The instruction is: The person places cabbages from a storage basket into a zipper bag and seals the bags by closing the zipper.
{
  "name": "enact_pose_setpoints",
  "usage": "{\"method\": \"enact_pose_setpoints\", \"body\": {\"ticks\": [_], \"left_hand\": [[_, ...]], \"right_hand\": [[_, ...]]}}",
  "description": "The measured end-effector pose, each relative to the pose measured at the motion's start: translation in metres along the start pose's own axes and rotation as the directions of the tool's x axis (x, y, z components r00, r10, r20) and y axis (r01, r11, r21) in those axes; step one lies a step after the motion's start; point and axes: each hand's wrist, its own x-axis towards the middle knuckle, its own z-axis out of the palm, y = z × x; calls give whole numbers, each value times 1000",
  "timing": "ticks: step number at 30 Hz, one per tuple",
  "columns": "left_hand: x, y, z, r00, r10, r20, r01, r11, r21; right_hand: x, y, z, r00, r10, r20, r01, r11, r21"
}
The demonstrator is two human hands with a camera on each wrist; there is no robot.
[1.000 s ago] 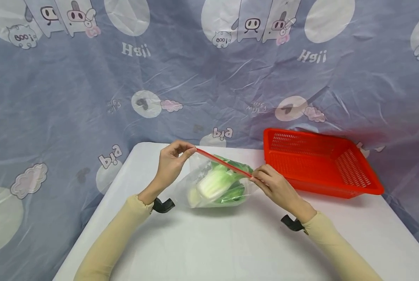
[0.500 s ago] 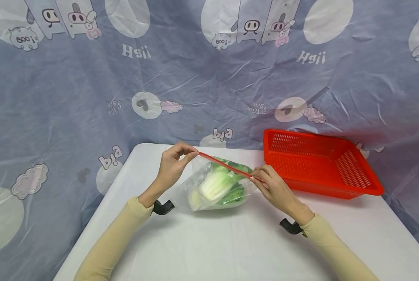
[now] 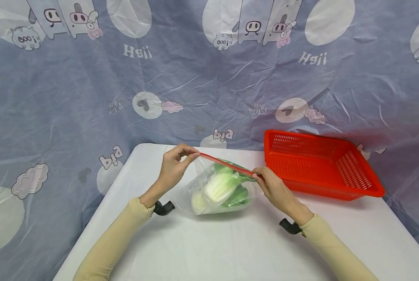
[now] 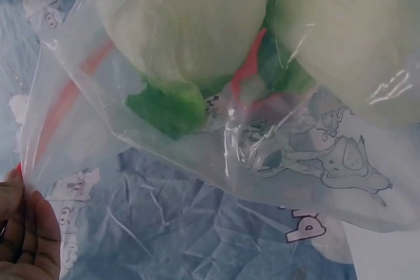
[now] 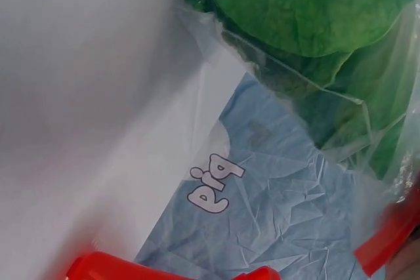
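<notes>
A clear plastic zip bag (image 3: 186,199) with a red zip strip (image 3: 227,164) holds leafy greens (image 3: 218,187) that look like bok choy, with thick white stems and green leaves. My left hand (image 3: 174,164) pinches the strip's left end between thumb and fingers. Its right end is pinched by my right hand (image 3: 274,187). Between both hands the strip is stretched, slanting down to the right. At least two pale stem bases (image 4: 184,24) show through the plastic in the left wrist view. Green leaves (image 5: 308,4) fill the bag's side in the right wrist view.
A red perforated basket (image 3: 321,187) stands at the table's back right, just beyond my right hand. The white-covered table (image 3: 202,249) ends at a blue-grey printed curtain (image 3: 202,78) behind.
The bag's lower part has shifted slightly right and toward me. My right fingertips have risen a little and changed their hold on the strip. The left hand has barely moved.
</notes>
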Motion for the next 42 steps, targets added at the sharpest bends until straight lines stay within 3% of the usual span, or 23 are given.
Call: {"method": "enact_pose_setpoints", "body": {"ticks": [4,10,21,31,42], "left_hand": [[1,-1,-1,1000,15,-4,-15,999,29],[0,-6,-5,999,31,-12,-31,998,54],[-1,-10,-12,999,-26,-38,28,998,61],[1,18,-16,999,-37,-35,40,996,83],[1,22,-29,997,-58,-50,63,993,104]], "right_hand": [[0,1,-2,999,-32,-5,32,999,22],[0,0,-3,996,-29,85,29,1000,2],[-2,4,-13,996,-1,92,-9,993,116],[-5,6,-20,992,6,129,-20,994,105],[-11,5,-30,978,117,170,-136,985,106]]}}
